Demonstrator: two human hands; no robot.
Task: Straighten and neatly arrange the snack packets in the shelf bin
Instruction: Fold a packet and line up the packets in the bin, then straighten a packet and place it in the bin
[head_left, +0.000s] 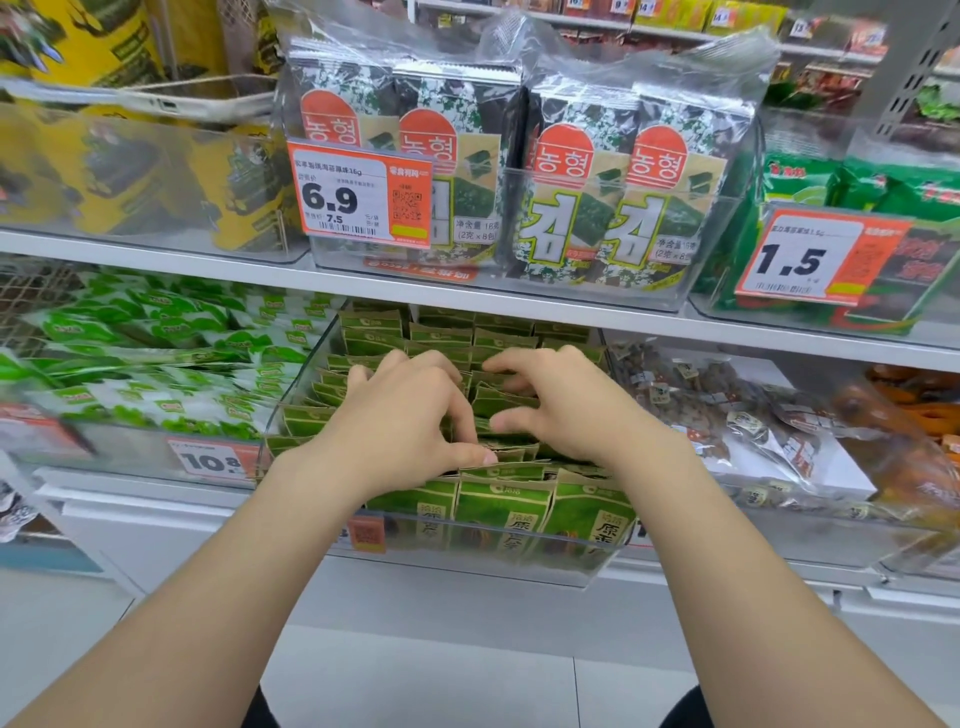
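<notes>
My forearms reach forward over the front wall of the clear bin (457, 571), my left hand (410, 421) and right hand (563, 410) side by side, curled fingers pinching tops of green snack packets (501, 506) standing in rows under my palms and beyond my fingertips.

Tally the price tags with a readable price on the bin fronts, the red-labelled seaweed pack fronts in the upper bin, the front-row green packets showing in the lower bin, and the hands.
Price tags with a readable price: 3
Red-labelled seaweed pack fronts: 4
Front-row green packets showing: 3
Left hand and right hand: 2
Total: 12
</notes>
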